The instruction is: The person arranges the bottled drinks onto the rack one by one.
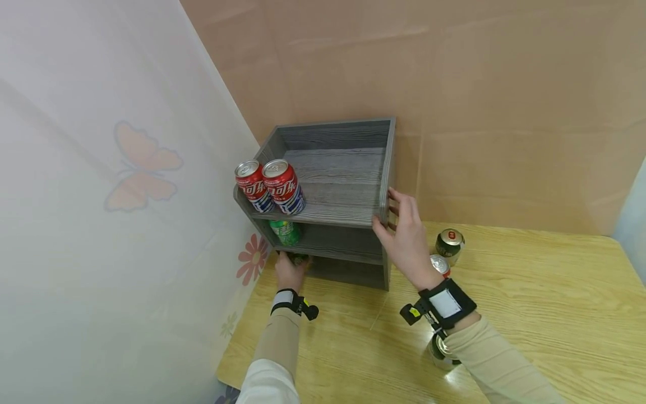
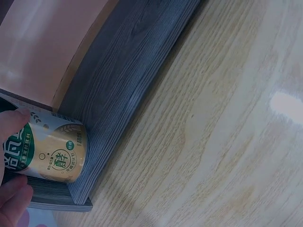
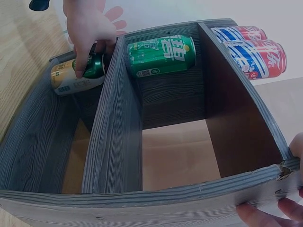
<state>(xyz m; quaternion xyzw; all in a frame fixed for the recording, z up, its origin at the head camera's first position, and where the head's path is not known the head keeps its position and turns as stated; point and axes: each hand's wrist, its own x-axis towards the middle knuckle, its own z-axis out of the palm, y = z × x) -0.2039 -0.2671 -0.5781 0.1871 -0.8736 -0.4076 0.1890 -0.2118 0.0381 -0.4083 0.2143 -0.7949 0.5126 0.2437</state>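
Observation:
My left hand point(image 1: 290, 272) grips a gold-and-green drink can point(image 2: 52, 146) inside the bottom compartment of the grey wooden shelf point(image 1: 343, 219), at its left end. In the right wrist view the can point(image 3: 78, 75) stands on the bottom board, thumb and fingers around its upper part. My right hand point(image 1: 406, 238) holds the shelf's right side panel at the top front corner, thumb in front and fingers behind. A green soda can point(image 3: 162, 56) stands in the middle compartment, at the left. Two red-and-blue cola cans point(image 1: 284, 187) sit on the top board at its left front.
Right of the shelf, a dark-and-gold can point(image 1: 450, 244) and a red can point(image 1: 440, 265) stand on the wooden table point(image 1: 545, 303). Another can point(image 1: 442, 353) stands nearer, partly under my right forearm. A white wall point(image 1: 151, 269) with printed flowers rises close on the left.

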